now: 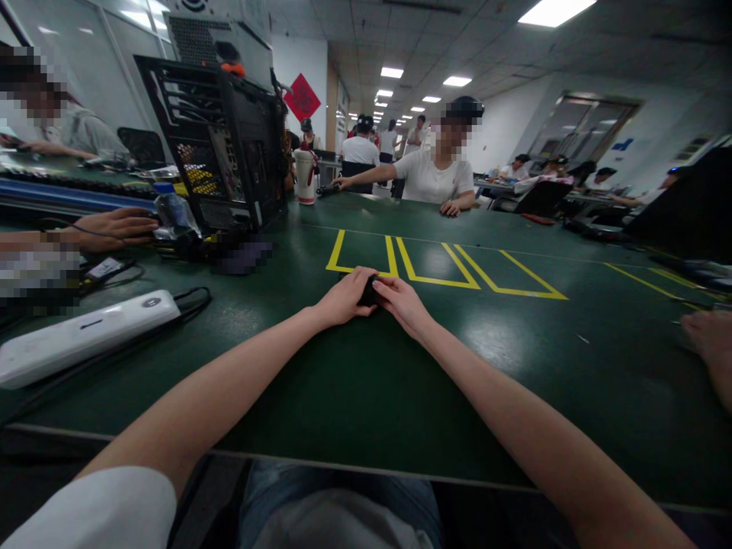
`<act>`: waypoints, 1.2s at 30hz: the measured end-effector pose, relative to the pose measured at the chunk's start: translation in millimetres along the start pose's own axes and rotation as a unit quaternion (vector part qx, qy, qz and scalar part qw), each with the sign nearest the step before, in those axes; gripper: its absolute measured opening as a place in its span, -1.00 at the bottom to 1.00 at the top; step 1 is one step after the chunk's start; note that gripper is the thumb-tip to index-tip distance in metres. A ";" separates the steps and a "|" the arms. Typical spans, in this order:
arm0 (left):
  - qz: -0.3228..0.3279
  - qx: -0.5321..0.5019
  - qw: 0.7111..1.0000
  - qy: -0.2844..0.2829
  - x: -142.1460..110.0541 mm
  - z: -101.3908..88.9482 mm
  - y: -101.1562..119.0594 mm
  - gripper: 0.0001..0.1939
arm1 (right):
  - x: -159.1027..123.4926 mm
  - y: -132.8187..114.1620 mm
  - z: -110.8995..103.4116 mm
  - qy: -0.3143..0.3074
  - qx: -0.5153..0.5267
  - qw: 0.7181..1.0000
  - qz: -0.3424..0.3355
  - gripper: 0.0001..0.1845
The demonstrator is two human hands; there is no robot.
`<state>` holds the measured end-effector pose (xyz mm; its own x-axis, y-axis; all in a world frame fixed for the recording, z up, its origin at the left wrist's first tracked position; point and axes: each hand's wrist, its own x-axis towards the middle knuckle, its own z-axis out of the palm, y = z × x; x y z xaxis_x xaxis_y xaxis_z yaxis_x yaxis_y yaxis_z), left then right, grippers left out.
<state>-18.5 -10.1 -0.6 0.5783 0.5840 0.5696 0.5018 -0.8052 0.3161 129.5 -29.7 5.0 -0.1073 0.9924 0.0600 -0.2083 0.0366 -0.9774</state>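
Observation:
Both of my hands meet over the green tabletop [343,396], just at the near edge of the yellow tape markings. Between them is a small black object [369,293], mostly covered by fingers, so its kind does not show. My left hand [345,297] is wrapped round it from the left side, thumb low. From the right, my right hand [403,305] has its fingertips closed on the same object. The yellow tape outlines [440,284] lie just beyond my hands.
At left stand a black computer case [229,145], a white power strip [91,335] with a cable, and another person's hand [117,227]. A white cup [305,179] sits farther back. Across the table is a co-worker [438,175]. Another hand [712,343] shows at the right edge.

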 end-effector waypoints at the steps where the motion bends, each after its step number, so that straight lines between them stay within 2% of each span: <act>1: 0.000 0.001 1.000 0.000 -0.1 0.5 -0.6 -0.39 | -0.4 -1.1 -0.3 -0.005 0.004 1.000 0.007 -0.72; 4: 0.003 -0.003 1.000 -0.001 -0.5 1.3 -2.0 -0.40 | -4.3 -4.3 -1.8 -0.029 0.005 0.999 0.020 -0.73; 8: 0.004 -0.006 1.000 0.000 -0.6 0.9 -2.0 -0.41 | -11.7 -6.5 -1.9 -0.049 0.002 0.999 0.022 -0.63; 14: 0.007 -0.008 1.000 -0.002 -0.1 -0.3 -1.0 -0.40 | -10.4 -2.2 0.5 -0.010 -0.003 1.000 -0.004 -0.75; 21: 0.003 -0.003 1.000 -0.007 -0.6 -0.2 -2.4 -0.38 | -2.6 0.9 -1.9 -0.007 -0.024 1.000 0.012 -0.73; 27: -0.002 -0.006 1.000 -0.007 0.1 -0.3 -2.6 -0.40 | -8.6 0.5 -4.2 -0.044 -0.061 0.996 -0.048 -0.68; 33: 0.008 -0.009 1.000 0.000 0.0 -1.1 -0.2 -0.42 | -6.7 3.5 -2.5 -0.003 -0.056 0.997 -0.058 -0.75; 36: 0.008 -0.007 1.000 -0.003 0.2 -1.0 -0.6 -0.41 | -3.0 4.0 -2.3 0.010 -0.053 0.998 -0.039 -0.71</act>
<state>-19.3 -9.6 0.0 0.5903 0.5711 0.5704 0.4831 -0.8161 0.3171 131.2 -32.3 0.4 -0.0759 0.9881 0.1341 -0.1114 0.1252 -0.9859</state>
